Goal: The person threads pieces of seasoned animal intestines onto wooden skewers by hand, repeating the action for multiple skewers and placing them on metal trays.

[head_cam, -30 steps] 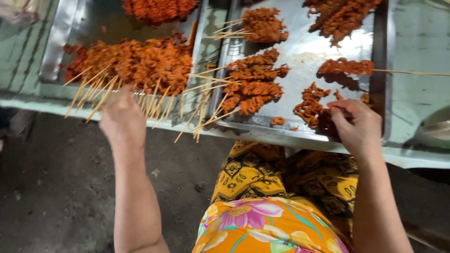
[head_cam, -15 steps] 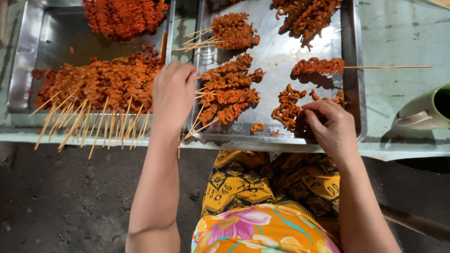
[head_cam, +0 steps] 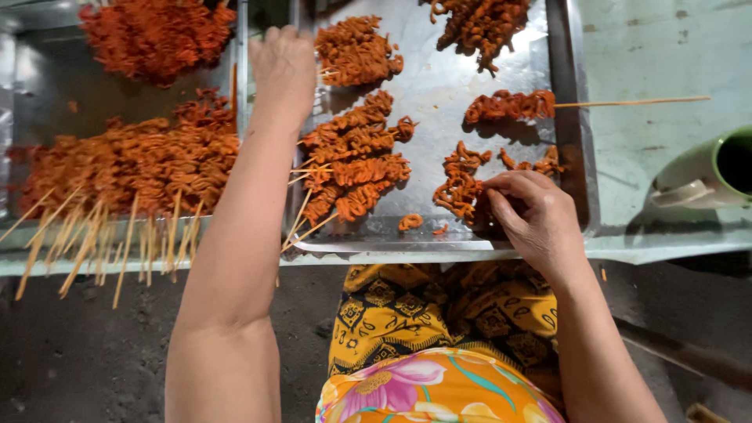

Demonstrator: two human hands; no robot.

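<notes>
Over the steel tray (head_cam: pixel 568 117), the right hand (head_cam: pixel 533 215) pinches loose marinated meat (head_cam: pixel 458 192) for threading; the left hand (head_cam: pixel 283 66) reaches toward finished skewers (head_cam: pixel 356 51), grip hidden.

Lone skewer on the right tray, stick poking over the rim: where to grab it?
Grip the bare stick, coming from the right. It lies flat and juts past the tray rim over the table, while the meat covers its left end.
</notes>
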